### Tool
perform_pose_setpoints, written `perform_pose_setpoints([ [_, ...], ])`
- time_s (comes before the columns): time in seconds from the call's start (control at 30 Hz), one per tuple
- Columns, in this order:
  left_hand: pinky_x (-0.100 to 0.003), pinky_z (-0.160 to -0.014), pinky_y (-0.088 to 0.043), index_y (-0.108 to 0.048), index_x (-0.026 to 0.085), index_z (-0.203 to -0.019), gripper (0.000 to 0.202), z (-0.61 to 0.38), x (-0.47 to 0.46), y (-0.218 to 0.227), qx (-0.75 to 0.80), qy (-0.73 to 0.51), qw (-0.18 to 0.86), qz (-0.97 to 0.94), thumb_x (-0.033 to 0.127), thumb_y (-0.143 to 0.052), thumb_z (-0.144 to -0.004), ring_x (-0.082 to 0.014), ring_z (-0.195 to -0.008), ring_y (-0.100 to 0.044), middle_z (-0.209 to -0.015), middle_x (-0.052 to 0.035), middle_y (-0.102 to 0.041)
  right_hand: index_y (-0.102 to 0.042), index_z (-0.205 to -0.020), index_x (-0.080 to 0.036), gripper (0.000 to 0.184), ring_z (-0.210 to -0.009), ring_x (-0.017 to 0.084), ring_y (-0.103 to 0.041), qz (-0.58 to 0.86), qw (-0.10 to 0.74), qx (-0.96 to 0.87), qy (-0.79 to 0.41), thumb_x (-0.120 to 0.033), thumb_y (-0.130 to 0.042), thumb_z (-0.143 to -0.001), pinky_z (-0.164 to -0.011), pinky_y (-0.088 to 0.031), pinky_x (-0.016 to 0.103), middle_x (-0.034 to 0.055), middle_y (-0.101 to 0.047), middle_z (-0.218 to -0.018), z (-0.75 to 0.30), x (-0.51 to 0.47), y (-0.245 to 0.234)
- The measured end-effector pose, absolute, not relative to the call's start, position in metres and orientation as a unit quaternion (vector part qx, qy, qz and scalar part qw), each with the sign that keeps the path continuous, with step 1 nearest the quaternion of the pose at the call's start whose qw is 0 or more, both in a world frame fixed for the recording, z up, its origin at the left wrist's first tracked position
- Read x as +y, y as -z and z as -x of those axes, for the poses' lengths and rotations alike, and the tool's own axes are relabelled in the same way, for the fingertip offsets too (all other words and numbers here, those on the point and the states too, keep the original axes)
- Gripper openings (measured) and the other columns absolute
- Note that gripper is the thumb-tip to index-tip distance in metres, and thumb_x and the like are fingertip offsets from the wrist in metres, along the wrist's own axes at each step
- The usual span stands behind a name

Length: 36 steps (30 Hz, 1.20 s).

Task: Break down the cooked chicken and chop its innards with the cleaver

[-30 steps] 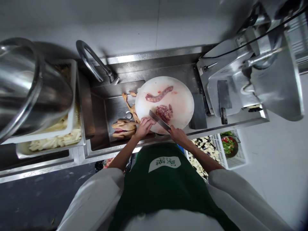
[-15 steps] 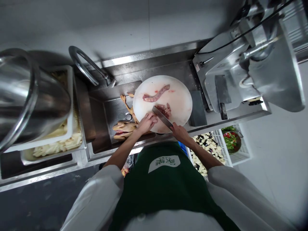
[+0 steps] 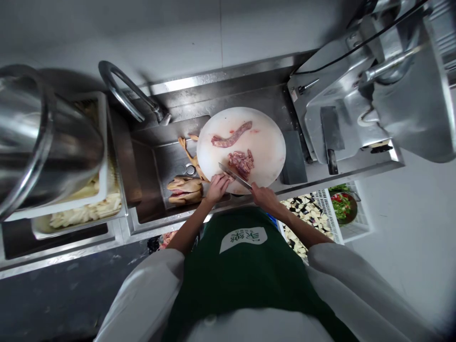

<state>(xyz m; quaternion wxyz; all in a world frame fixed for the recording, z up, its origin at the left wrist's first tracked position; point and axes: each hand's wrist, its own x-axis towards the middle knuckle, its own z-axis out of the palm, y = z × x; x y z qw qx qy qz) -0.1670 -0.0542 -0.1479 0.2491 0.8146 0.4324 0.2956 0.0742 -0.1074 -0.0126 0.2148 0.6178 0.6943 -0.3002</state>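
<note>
A round white cutting board (image 3: 268, 137) lies across the sink. My right hand (image 3: 264, 198) is wrapped round the handle of a knife (image 3: 236, 177), its blade slanting up and left over the board's near part. My left hand (image 3: 216, 187), fingers curled, presses a piece of meat at the board's near-left edge, right beside the blade. Most of that piece is hidden by the fingers and blade. Just beyond the knife sits a small heap of cut reddish meat (image 3: 242, 163). A long uncut meat strip (image 3: 232, 137) rests farther back.
A plucked bird (image 3: 185, 191) lies in the sink basin (image 3: 147, 190), below a curved faucet (image 3: 131, 90). A cleaver (image 3: 330, 135) rests on the metal slicer at right. Crates of cut eggplant (image 3: 302, 216) and vegetables stand lower right. A large steel pot (image 3: 67, 156) is at left.
The knife has shifted slightly left and toward me, its blade lying at a lower angle. My left hand has moved a little nearer the body. The meat heap is more exposed.
</note>
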Motion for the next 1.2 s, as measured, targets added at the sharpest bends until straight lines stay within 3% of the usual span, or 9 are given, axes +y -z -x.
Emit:
perform_pose_setpoints([
  [0.37,-0.045,-0.096,-0.051,-0.071,0.019,-0.105,0.02,0.155,-0.055,0.15,0.443,-0.322,0.225,-0.806,0.029,-0.055,-0.102,-0.0255,-0.108,-0.058,-0.114,-0.014,-0.065,-0.047,-0.133,-0.014,0.038,-0.104,0.032,-0.072,-0.634,0.208,0.68,0.304,-0.035,-0.023,-0.112,-0.084,-0.048,0.035,0.0172,-0.074,-0.106,-0.069,-0.107,0.006],
  [1.2,-0.046,-0.094,-0.054,-0.068,0.019,-0.104,0.02,0.152,-0.046,0.153,0.411,-0.319,0.245,-0.818,0.027,-0.05,-0.103,-0.025,-0.104,-0.059,-0.102,-0.012,-0.064,-0.049,-0.125,-0.013,0.031,-0.098,0.03,-0.073,-0.589,0.209,0.725,0.289,-0.034,-0.03,-0.112,-0.075,-0.046,0.03,0.0166,-0.074,-0.1,-0.086,-0.094,-0.005],
])
